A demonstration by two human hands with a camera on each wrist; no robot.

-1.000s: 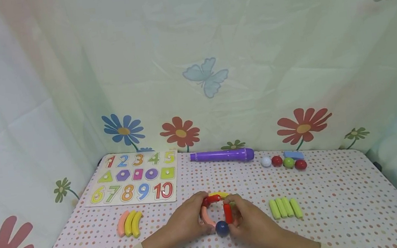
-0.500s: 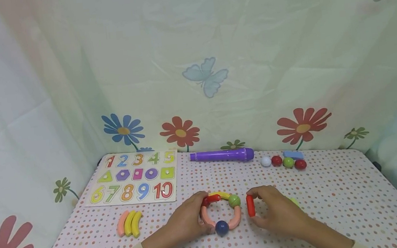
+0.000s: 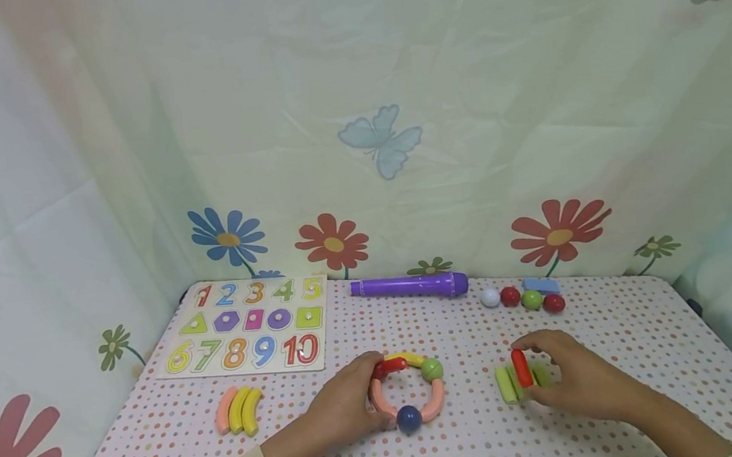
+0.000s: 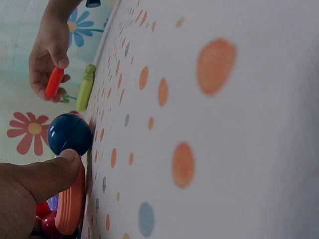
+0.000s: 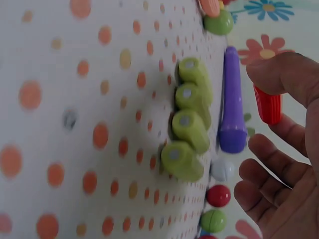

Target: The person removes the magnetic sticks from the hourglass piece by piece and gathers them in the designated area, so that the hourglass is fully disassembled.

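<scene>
Ring of curved sticks and balls (image 3: 434, 401): it lies on the counter (image 3: 475, 447), its blue ball (image 3: 409, 419) at six o'clock, green ball (image 3: 432, 369) at two, yellow curve (image 3: 412, 358) at twelve. My left grip (image 3: 348, 402) is clamped on its nine o'clock side, thumb on a pink curve (image 4: 71, 204) next to the blue ball. My right grip (image 3: 576, 378) pinches a red stick (image 3: 522, 368) between thumb and finger, off the counter by the green sticks (image 3: 506, 386) at the ring's three o'clock. From the ring, the purple microphone (image 3: 410, 288) lies at twelve, the number board (image 3: 245, 335) at ten, loose curved pieces (image 3: 248, 412) at nine, and four balls (image 3: 511, 297) at two.
</scene>
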